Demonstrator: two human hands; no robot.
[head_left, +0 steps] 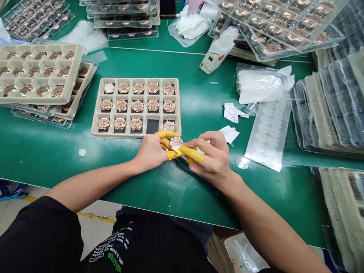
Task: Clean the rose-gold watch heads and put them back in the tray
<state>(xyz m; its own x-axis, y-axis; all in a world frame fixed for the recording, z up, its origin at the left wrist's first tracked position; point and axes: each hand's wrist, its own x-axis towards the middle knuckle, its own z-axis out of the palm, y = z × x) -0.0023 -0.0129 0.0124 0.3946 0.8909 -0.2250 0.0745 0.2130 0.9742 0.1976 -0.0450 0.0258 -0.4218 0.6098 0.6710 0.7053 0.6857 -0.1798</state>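
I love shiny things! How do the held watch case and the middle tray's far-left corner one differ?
The held watch case is in the left hand; the corner watch case sits in the tray. The held watch case shows a CE mark; the corner watch case looks pale and plain. Both look round.

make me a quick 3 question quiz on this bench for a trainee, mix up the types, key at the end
1. True or false: both the left hand and the right hand wear yellow finger covers.

2. The watch case held at the fingers is nearest which row of the middle tray, as the wearer sees it?
A) back
B) middle
C) front

3. Fill in: in that tray's front row, the dark pad with no case on it is the ____ from the left.

Key: 1. True; 2. C; 3. fourth
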